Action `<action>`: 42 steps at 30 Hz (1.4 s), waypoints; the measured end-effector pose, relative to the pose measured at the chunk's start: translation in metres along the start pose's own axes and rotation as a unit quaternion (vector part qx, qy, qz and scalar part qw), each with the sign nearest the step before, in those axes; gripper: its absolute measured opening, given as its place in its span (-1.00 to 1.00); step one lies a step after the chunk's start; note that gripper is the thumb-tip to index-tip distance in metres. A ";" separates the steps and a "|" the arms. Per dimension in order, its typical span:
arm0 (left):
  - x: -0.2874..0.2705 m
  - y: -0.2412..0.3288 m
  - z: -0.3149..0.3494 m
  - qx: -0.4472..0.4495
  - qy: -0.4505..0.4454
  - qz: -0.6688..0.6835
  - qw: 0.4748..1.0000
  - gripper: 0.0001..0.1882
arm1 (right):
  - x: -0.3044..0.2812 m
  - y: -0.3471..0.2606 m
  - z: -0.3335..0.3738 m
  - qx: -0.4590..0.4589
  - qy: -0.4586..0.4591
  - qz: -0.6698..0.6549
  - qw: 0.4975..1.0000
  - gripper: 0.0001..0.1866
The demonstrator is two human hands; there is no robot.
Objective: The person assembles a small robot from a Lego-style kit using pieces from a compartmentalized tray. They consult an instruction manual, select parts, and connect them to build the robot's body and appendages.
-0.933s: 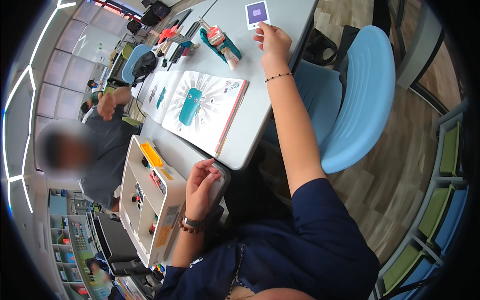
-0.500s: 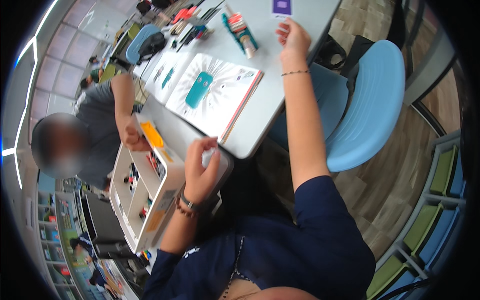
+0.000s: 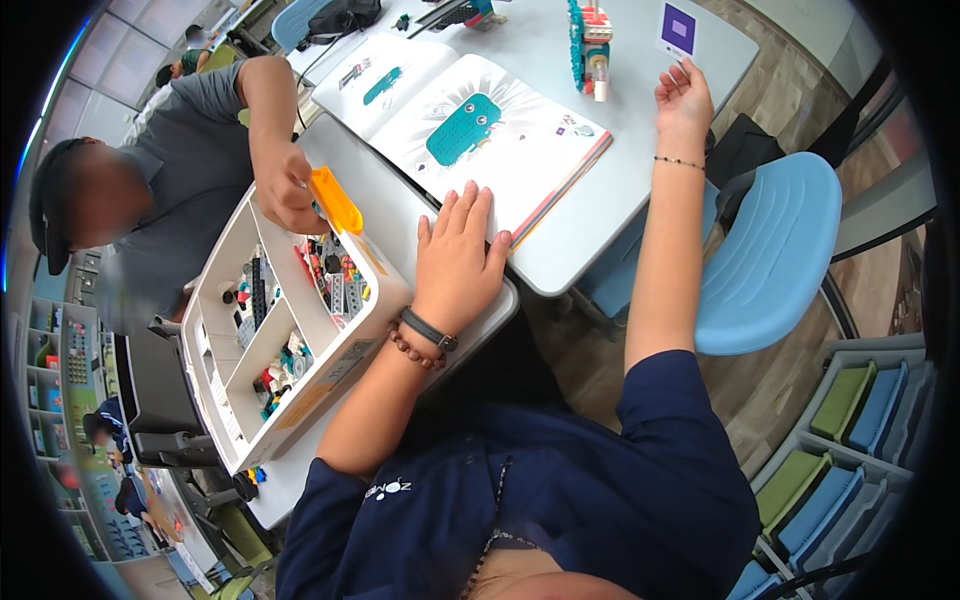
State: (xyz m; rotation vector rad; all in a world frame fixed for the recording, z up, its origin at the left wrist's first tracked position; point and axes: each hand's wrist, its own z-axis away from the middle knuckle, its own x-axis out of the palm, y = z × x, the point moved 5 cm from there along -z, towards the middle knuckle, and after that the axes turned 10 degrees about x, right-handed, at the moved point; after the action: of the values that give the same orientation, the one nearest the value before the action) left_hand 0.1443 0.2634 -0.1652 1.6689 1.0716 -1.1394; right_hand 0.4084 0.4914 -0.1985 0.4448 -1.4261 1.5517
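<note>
My left hand (image 3: 460,255) lies flat with its fingers stretched out, across the near corner of an open picture booklet (image 3: 550,185). A teal block figure is printed on the booklet's page. Further right, my right hand (image 3: 685,100) is raised over the table with its fingers curled. Its fingertips pinch the lower edge of a white card (image 3: 678,30) with a purple square. Left of the card stands a teal, white and coral building-brick model (image 3: 592,50). Close to my left wrist is a white sorting box (image 3: 375,300) holding many small building bricks in compartments.
Across the box, another person's hand (image 3: 288,190) reaches to its yellow part (image 3: 335,200). A blue chair (image 3: 775,260) stands right of the table (image 3: 555,265). Green and blue bins (image 3: 840,400) fill shelves at lower right. More brick parts (image 3: 470,14) lie at the table's far side.
My left hand has come down from above the box's corner onto the booklet, its fingers straightening. My right hand stays by the card. The view has shifted, and the other person leans closer to the box.
</note>
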 end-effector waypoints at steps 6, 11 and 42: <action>-0.001 -0.002 0.001 0.001 0.019 0.021 1.000 -0.50 | 0.002 -0.002 0.002 -0.017 0.003 0.029 0.999 -0.84; -0.004 0.002 0.004 0.011 0.016 0.026 0.999 -0.43 | 0.007 -0.009 0.013 -0.124 0.034 0.133 0.983 -0.85; 0.001 0.013 0.001 0.027 -0.007 -0.005 1.000 -0.35 | 0.060 0.003 0.073 -0.495 0.000 0.535 0.685 -0.86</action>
State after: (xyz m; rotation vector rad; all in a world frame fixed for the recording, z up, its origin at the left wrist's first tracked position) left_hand 0.1560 0.2588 -0.1640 1.6973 1.0494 -1.1950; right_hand 0.3532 0.4482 -0.1349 -1.2656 -2.4318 1.1989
